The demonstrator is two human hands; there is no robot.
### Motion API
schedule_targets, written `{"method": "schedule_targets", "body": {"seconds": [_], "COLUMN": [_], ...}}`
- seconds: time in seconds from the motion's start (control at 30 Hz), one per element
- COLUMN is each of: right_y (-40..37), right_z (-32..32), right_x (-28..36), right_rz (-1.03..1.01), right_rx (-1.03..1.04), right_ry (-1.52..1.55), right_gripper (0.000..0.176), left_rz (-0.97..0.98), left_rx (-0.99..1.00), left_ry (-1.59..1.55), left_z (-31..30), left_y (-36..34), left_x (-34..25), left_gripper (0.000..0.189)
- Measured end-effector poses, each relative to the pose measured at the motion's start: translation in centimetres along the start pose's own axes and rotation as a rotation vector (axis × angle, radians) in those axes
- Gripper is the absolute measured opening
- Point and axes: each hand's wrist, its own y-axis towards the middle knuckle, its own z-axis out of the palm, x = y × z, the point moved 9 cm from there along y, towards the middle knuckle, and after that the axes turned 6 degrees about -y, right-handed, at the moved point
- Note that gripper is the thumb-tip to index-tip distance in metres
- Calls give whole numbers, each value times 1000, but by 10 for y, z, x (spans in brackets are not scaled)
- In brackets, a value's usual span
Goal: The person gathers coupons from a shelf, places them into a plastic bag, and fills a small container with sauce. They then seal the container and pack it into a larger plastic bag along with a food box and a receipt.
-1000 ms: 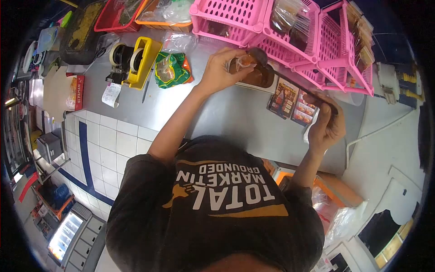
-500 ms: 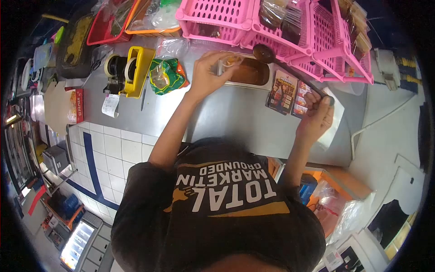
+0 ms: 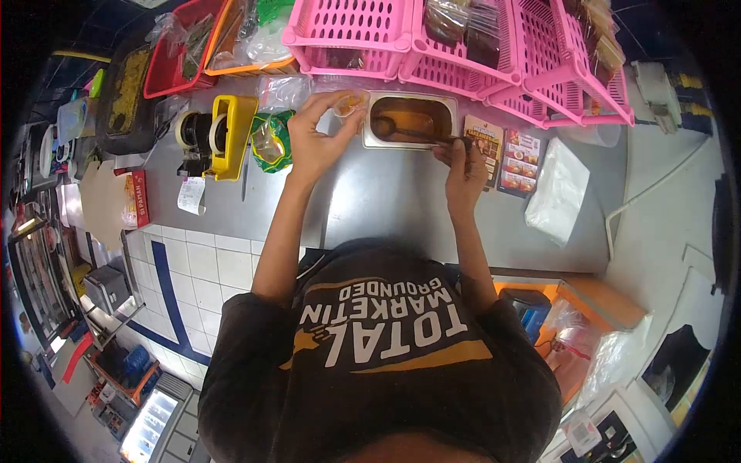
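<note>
My left hand [image 3: 323,147] pinches a small clear plastic cup [image 3: 350,105] with some orange-brown contents, just left of a rectangular metal container [image 3: 411,145]. Brown-orange liquid sauce [image 3: 421,114] lies inside the container. My right hand [image 3: 465,174] is closed around the handle of a dark ladle [image 3: 384,126]. The ladle's bowl is down in the container at its left side, and its handle slants over the right rim. Printed menu cards [image 3: 520,162] lie right of the container, close to my right hand.
Pink plastic baskets [image 3: 351,31] with packaged goods line the back. To the left stand a yellow tape dispenser [image 3: 233,143], a green bag [image 3: 270,147], and red [image 3: 174,77] and orange trays [image 3: 251,64]. A stack of clear plastic bags [image 3: 557,191] lies at right on the metal counter [image 3: 378,208].
My right hand moved left and brought the ladle's bowl down into the container. My left hand shifted left with the cup, from over the container to beside it.
</note>
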Motion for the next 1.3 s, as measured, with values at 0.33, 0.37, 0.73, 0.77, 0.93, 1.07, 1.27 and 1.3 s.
{"method": "schedule_targets", "body": {"seconds": [0.33, 0.37, 0.73, 0.77, 0.93, 1.07, 1.27, 1.3], "right_y": [20, 22, 29, 28, 17, 8, 2, 4], "right_z": [-64, -65, -50, -49, -41, -42, -41, -42], "right_x": [52, 69, 168, 171, 192, 201, 204, 201], "right_rz": [59, 42, -257, -276, -404, -453, -455, -438], "right_rx": [-185, -182, 9, 5, 39, 37, 25, 20], "right_ry": [391, 402, 284, 253, 134, 6, -28, -8], "right_gripper": [26, 26, 26, 26, 29, 31, 31, 30], "left_rz": [13, 3, 22, 28, 79, 121, 110, 109], "left_rx": [29, 30, 39, 36, 9, 3, -4, -6], "left_ry": [-10, -23, -53, -65, -50, -44, -41, -48], "left_z": [17, 19, 32, 32, 29, 29, 30, 31], "left_y": [7, 8, 23, 24, 23, 22, 22, 21], "left_x": [-6, -6, -33, -35, -37, -38, -39, -38], "left_gripper": [37, 38, 43, 43, 44, 44, 45, 45]}}
